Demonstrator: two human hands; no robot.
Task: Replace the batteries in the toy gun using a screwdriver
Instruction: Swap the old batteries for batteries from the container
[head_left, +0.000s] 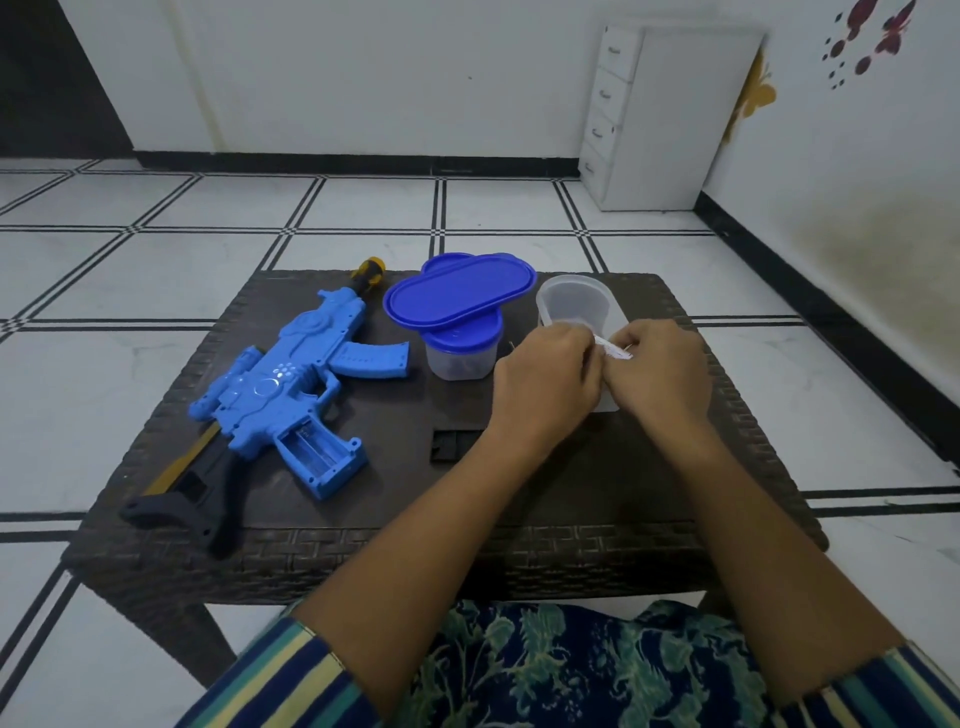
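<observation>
Left hand: your left hand (545, 374) has its fingers curled, pinching one end of a small white item (615, 352).
Right hand: your right hand (660, 369) has its fingers curled on the other end of the same item; the two hands meet, knuckles nearly touching.
Item held: too small to identify; judged to be wrapping or a pack for the new cells.
Behind the fingers: an open clear tub (571, 304), just beyond the fingertips.
Left of the fingers: a lidded tub (460, 353) with a loose blue lid (460, 291) resting on top.
Task object: the toy gun (291, 384) lies flat on the table (571, 493), well to the left of your fingers.
Long axis: runs on a diagonal, stock near you at the left, muzzle away and toward the tubs.
Battery compartment: the battery compartment (322, 452) is uncovered, faces up, shows no cells, and sits left of your fingers and closer to you.
Cover: a black piece (451, 446), probably the cover, lies between the compartment and your left wrist.
Screwdriver: the screwdriver (368, 274) rests beyond the muzzle, untouched.
Nearer hand: the left; the right would have to cross over.
Stage: judged mid-task, with cells not yet fitted.
Risk: polarity marks are not legible from here.
</observation>
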